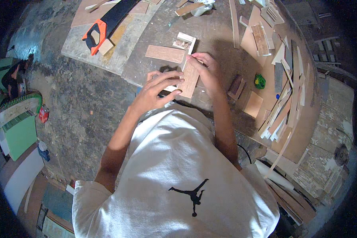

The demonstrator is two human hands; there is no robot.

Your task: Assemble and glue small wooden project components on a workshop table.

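Left hand (155,90) loosely spread, right hand (207,71) with unclear grip, both at one wooden board (191,82).

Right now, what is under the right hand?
Partly under the right hand is a brown wooden board; what the hand covers directly cannot be seen.

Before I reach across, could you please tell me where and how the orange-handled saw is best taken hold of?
Probably by the orange handle, coming from the lower left, gripping through its opening. It faces the near edge of the bench, while the dark blade runs to the upper right. A small wood block lies at its right, so the left looks freer.
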